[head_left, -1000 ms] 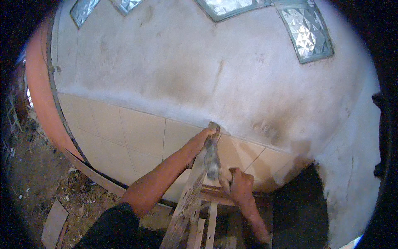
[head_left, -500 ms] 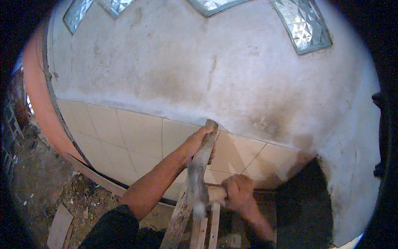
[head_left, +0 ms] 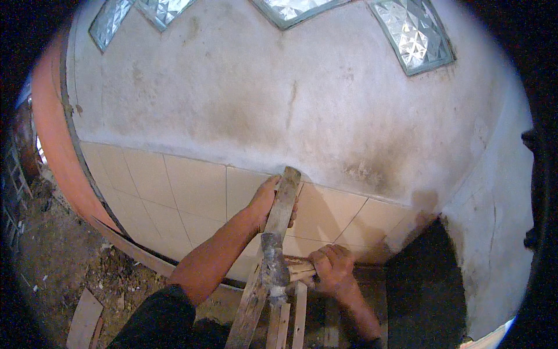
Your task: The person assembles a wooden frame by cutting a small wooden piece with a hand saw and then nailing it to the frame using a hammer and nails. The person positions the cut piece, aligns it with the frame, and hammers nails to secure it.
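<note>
My left hand [head_left: 264, 205] is closed round a weathered wooden strip [head_left: 285, 203], its fingertips showing at the strip's right edge. The strip stands in front of the tiled lower wall, its top end near the upper edge of the beige tiles [head_left: 197, 186]. In my right hand [head_left: 333, 269] is the wooden handle of a hammer [head_left: 274, 262]. The grey hammer head hangs over the lower part of the strip; whether they touch I cannot tell. Below it, several narrow wooden pieces [head_left: 247, 311] run toward the lower edge.
A stained plaster wall [head_left: 232, 87] with patterned glass blocks [head_left: 415, 41] rises above the tiles. At the right is a dark opening or panel [head_left: 427, 285] beside another pale wall. Rough soil [head_left: 125, 276] and a loose board [head_left: 85, 317] lie at the lower left.
The blurred hammer head is now sharp, and its full shape shows over the strip. My left thumb has shifted to the strip's left side. The view has moved slightly.
</note>
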### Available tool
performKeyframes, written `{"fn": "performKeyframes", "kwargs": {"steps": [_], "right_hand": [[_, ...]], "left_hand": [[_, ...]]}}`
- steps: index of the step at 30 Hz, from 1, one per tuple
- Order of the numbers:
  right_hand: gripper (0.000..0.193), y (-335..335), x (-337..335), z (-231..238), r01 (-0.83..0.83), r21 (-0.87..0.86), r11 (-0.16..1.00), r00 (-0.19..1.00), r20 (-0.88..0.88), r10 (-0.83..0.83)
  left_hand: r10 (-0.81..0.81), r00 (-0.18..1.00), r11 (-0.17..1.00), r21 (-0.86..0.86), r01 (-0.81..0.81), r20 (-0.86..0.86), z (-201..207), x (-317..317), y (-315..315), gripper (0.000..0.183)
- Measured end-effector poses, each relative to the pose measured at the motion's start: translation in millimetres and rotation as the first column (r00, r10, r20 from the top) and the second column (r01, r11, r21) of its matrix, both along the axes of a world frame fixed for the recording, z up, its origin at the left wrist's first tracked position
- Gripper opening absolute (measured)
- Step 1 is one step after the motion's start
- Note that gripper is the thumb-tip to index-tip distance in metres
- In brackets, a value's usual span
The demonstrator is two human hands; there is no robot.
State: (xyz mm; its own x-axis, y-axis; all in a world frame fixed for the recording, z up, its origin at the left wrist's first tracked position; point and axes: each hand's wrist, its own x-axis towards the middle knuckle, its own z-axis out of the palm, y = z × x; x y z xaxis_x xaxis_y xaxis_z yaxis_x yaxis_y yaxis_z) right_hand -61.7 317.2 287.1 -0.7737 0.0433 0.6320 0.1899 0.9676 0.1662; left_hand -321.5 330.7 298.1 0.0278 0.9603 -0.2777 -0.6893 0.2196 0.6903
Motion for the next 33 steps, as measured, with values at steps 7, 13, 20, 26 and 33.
{"fn": "performKeyframes", "kwargs": {"steps": [7, 13, 20, 26, 33], "right_hand": [[0.031, 30.1, -30.8, 14.7, -0.110, -0.012, 0.994, 0.980, -0.166, 0.106], [0.031, 25.9, -24.3, 7.7, 0.075, -0.024, 0.997, 0.997, -0.025, -0.076], [0.019, 23.0, -15.5, 9.2, 0.175, 0.350, 0.920, 0.984, -0.043, -0.170], [0.023, 26.4, -15.0, 17.7, 0.038, -0.060, 0.998, 0.999, -0.024, -0.039], [0.033, 7.4, -14.6, 14.9, 0.398, -0.235, 0.887, 0.909, -0.027, -0.415]], "left_hand": [[0.075, 0.984, 0.996, 0.054, -0.068, -0.159, 1.5, 6.2, 3.2, 0.059], [0.059, 0.994, 0.998, 0.024, -0.057, -0.095, -2.6, 4.8, 6.1, 0.059], [0.088, 0.988, 0.995, 0.063, -0.081, -0.125, 2.7, 8.6, -0.3, 0.060], [0.005, 0.997, 1.000, 0.017, -0.004, -0.079, 5.1, 9.2, -4.3, 0.046], [0.224, 0.949, 0.963, 0.199, -0.181, -0.222, 7.3, 22.4, 0.0, 0.042]]}}
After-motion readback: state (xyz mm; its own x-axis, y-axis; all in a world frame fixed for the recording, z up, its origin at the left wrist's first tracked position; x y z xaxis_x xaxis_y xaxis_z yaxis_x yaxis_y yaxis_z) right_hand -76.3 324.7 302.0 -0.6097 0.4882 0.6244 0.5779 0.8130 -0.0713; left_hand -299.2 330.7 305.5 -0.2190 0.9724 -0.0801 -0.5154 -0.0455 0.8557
